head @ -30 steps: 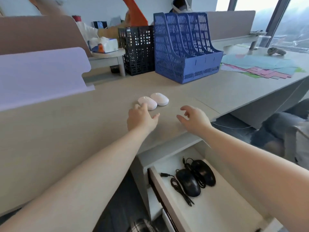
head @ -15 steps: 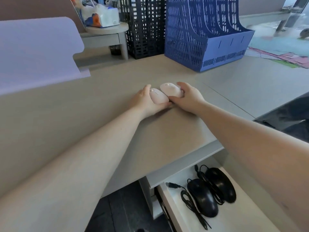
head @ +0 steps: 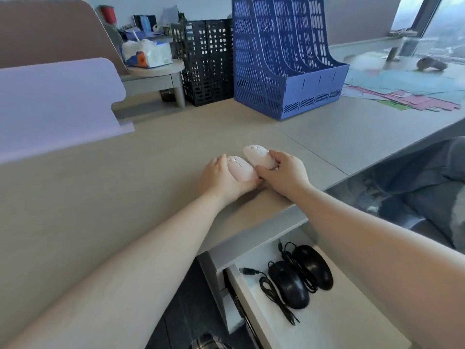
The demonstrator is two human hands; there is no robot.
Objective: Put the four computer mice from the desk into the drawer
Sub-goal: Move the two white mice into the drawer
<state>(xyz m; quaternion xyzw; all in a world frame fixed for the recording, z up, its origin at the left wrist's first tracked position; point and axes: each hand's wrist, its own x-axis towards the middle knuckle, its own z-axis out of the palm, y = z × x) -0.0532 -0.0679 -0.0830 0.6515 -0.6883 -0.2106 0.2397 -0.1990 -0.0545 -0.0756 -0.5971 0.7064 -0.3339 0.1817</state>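
Two white wireless mice lie side by side on the beige desk (head: 125,197) near its front edge. My left hand (head: 221,180) grips the left white mouse (head: 240,168) from the left and below. My right hand (head: 286,172) holds the right white mouse (head: 256,156) by its near end. Below the desk edge the white drawer (head: 339,331) stands pulled out. Inside it rest two black wired mice, one on the left (head: 289,285) and one on the right (head: 314,267), with their coiled cables between and beside them.
A blue file rack (head: 284,61) and a black mesh holder (head: 206,61) stand at the back of the desk. A tissue pack (head: 147,52) sits on a small riser. Coloured paper sheets (head: 407,96) lie far right. A lilac panel (head: 55,102) is at the left.
Both hands have reached forward from the desk's front edge and closed on the two white mice. The right mouse now looks slightly lifted and tilted.
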